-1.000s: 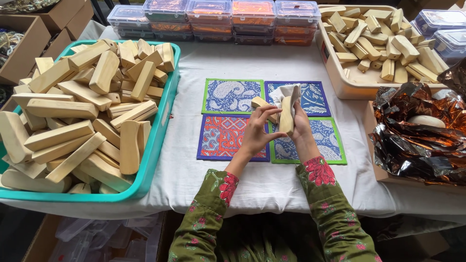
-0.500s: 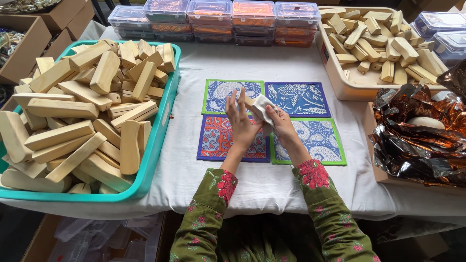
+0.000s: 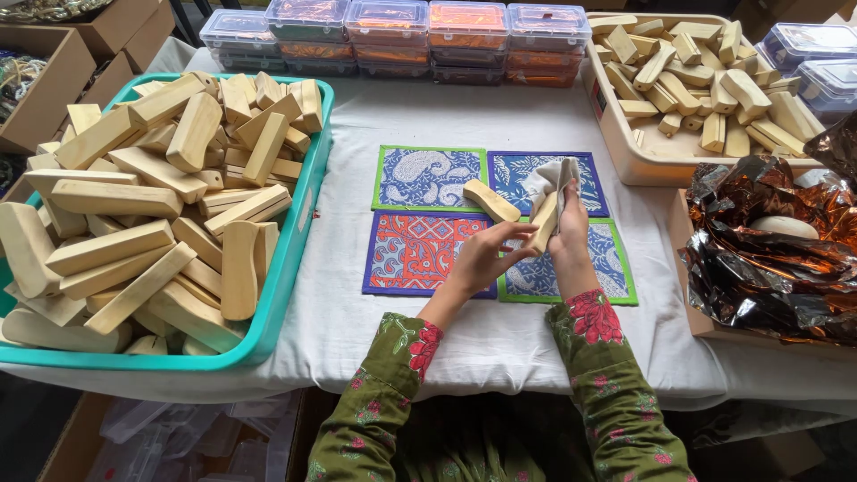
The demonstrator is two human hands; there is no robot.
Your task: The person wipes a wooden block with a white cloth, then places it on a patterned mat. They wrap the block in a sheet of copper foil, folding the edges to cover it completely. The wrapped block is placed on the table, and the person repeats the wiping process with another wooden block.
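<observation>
The pale wooden comb-shaped block (image 3: 544, 223) was held upright over the four patterned cloth mats (image 3: 420, 252), having been tilted flatter half a second earlier. It was pinched at the base by the left hand (image 3: 482, 259) and rubbed with a grey cloth (image 3: 551, 177) closed in the right hand (image 3: 571, 234); wiping judged ongoing. Left of the mats, the teal plastic tray (image 3: 303, 232) was heaped with blocks; the beige tray (image 3: 625, 147) behind them was too.
</observation>
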